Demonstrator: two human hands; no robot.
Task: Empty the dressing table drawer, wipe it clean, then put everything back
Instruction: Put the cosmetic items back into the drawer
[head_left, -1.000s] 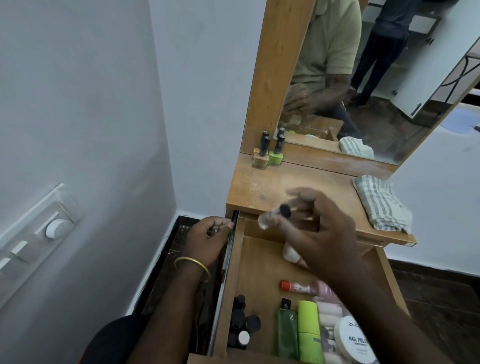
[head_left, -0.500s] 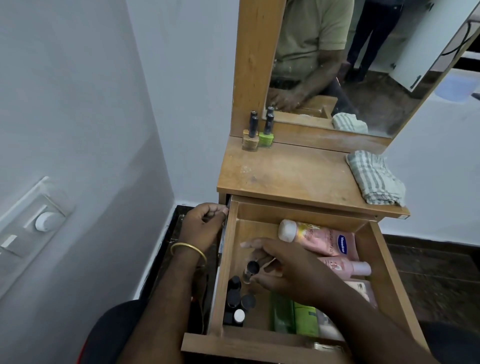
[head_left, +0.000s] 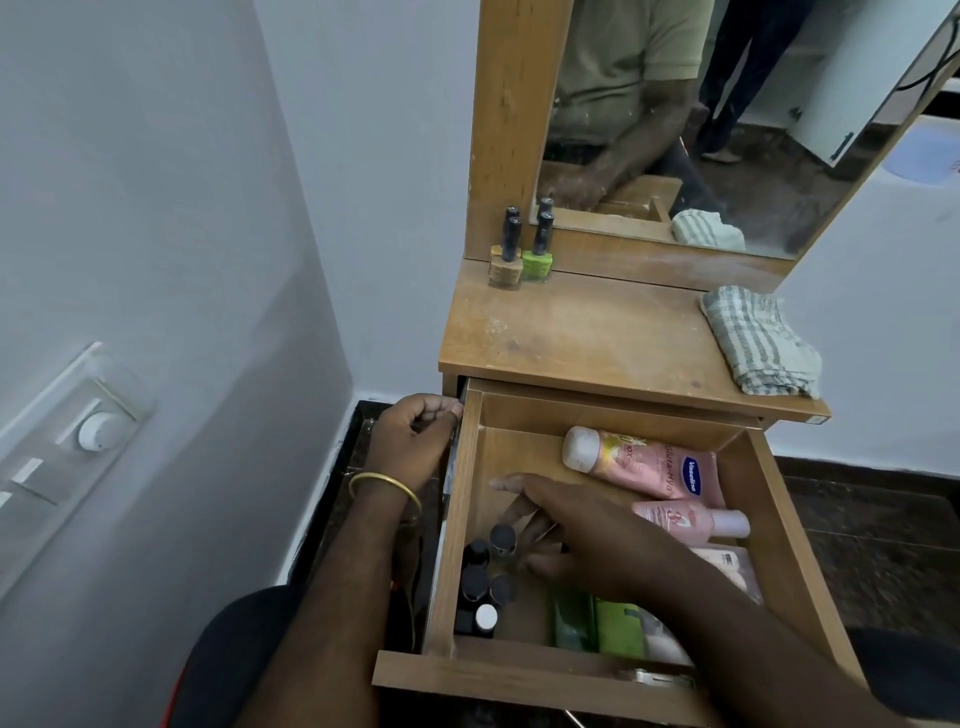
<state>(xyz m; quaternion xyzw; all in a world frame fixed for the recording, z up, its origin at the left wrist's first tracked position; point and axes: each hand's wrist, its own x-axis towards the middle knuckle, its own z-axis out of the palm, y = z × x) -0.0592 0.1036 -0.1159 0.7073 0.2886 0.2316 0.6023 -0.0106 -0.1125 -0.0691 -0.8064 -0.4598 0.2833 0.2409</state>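
**Hand low in the open drawer, by the small bottles**

My right hand reaches down into the wooden drawer, fingers stretched out and slightly spread, pointing left toward the cluster of small dark-capped bottles standing in the near-left corner. My fingertips lie just beside the farthest of these; I cannot tell whether they touch it. My left hand is curled against the far-left corner of the drawer's side, thumb at the edge, a thin gold bangle round the wrist.

The drawer is smooth pale-brown board, pulled well out. At its far right lies a pink Vaseline tube with a rounded white cap, and nearer, a smaller pink bottle with a clear cap. Two green bottles lie by the near wall, partly under my forearm.

On the scuffed, dusty tabletop two square nail polish bottles, one tan and one bright green with tall black caps, stand at the far left against the mirror. A crumpled striped cloth sits at the right edge.

Compared with half a second ago, my right hand lies much where it was, the fingers a little further left; the left hand has not shifted.
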